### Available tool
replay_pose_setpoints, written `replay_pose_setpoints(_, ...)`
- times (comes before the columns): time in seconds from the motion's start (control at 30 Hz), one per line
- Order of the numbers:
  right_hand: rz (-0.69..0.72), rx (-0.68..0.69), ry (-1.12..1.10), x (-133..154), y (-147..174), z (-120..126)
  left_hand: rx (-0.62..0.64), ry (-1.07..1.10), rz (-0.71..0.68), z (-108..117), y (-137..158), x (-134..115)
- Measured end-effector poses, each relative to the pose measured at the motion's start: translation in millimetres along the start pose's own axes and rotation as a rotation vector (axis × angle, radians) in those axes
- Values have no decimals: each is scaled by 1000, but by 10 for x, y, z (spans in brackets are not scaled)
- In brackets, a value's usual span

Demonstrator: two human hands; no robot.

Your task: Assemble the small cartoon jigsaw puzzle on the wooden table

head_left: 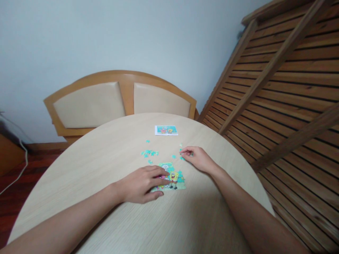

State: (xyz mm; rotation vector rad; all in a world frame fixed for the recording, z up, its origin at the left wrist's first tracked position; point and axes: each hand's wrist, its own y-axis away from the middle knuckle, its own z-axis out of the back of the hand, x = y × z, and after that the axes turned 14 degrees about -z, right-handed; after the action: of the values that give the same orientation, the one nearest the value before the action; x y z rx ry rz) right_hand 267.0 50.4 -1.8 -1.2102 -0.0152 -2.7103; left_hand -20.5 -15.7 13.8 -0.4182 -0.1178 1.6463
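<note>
A partly joined jigsaw puzzle [181,185] with cartoon figures on a teal ground lies on the round table. My left hand [145,183] rests over its left side, fingers stretched out and apart, covering part of the picture. Up and to the right of it, my right hand [195,157] is pinched, thumb and forefinger together on a small teal puzzle piece [180,151]. Another loose piece [182,158] lies just below those fingertips, and one more [174,156] is to their left. The pinched piece is mostly hidden.
A pile of loose puzzle pieces [149,153] lies left of centre, with a single piece [148,141] beyond it. Farther back is a reference picture card [166,130]. The pale wooden table [87,169] faces a padded headboard [127,91]; a slatted wooden frame [280,81] leans at right.
</note>
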Motion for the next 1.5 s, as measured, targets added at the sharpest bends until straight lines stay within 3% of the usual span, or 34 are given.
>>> replay_pose_setpoints(0.17, -57, 162, -168, 210, 124, -53, -12, -3, -9, -7, 9, 6)
replay_pose_setpoints(0.3, -84, 276, -166, 276, 191, -103, 7, -21, 0, -24, 27, 19)
replay_pose_setpoints(0.57, -38, 316, -123, 231, 177, -133, -12, -15, -9, -30, 41, 31)
replay_pose_setpoints(1.3, 25, 234, 69, 264, 182, -176, -7, -21, -8, -26, 38, 23)
replay_pose_setpoints(1.4, 62, 224, 84, 255, 172, -78, -6, -18, -13, -24, 29, 22)
replay_pose_setpoints(1.5, 23, 74, 119, 167, 141, 129, 2, -18, -25, -23, 21, 23)
